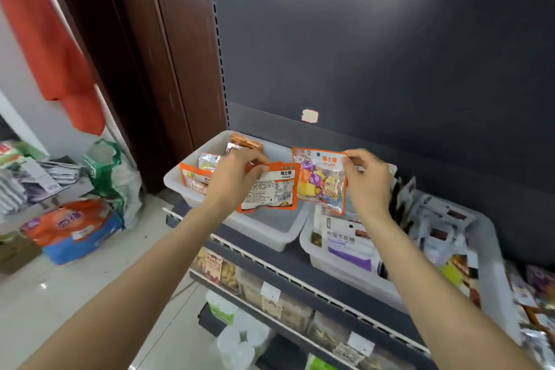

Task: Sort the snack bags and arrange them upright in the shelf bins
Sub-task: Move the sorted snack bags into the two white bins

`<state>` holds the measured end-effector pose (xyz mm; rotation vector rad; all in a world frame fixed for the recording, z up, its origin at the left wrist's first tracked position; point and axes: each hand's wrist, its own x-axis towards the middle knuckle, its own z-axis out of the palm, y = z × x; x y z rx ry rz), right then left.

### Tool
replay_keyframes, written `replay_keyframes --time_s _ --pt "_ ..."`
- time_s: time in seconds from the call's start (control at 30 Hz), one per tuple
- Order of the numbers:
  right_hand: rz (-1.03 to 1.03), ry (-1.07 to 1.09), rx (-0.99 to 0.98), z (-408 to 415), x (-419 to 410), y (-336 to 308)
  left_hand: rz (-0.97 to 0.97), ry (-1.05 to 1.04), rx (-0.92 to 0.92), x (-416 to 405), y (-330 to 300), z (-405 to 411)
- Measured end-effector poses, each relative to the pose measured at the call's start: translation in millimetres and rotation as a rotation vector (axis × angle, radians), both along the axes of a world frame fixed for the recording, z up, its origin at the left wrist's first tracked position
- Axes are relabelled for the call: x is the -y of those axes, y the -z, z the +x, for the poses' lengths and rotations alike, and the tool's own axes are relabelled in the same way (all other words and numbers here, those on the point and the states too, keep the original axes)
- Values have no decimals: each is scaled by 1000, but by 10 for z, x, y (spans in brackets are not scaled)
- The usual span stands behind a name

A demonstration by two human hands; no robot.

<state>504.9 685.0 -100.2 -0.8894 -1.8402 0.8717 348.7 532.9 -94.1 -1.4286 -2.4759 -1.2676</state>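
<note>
My left hand (237, 173) grips an orange-edged candy bag (271, 189) by its top corner, its printed back facing me, over the left white bin (264, 230). My right hand (365, 179) pinches the top right corner of a second orange candy bag (319, 180), its clear front showing coloured sweets, held between the two bins. Several similar candy bags (196, 174) stand at the far left end of the left bin. The right white bin (339, 269) holds white and purple snack bags (348, 242).
A larger bin (492, 252) to the right is crowded with black-and-white packets. Lower shelves (270, 291) with price tags hold more snacks. A dark back panel (375, 63) rises behind the bins. Sacks and packages (72, 228) lie on the floor at left.
</note>
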Motion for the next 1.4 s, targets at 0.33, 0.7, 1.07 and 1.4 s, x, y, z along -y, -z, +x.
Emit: replay_keyframes --time_s 0.33,0.7,1.07,1.4 --pt "-34 299 95 -573 -454 75 -258 220 55 -994 461 -1033" --pt "-22 502 180 -791 -363 303 -394 577 -105 -1844 1012 -1471" --pt "-197 340 283 -1550 -294 737 -372 490 -217 -1565 1083 -2030" --pt "-235 377 540 -1804 -384 1040 -514 565 -60 -1444 1052 -2000"
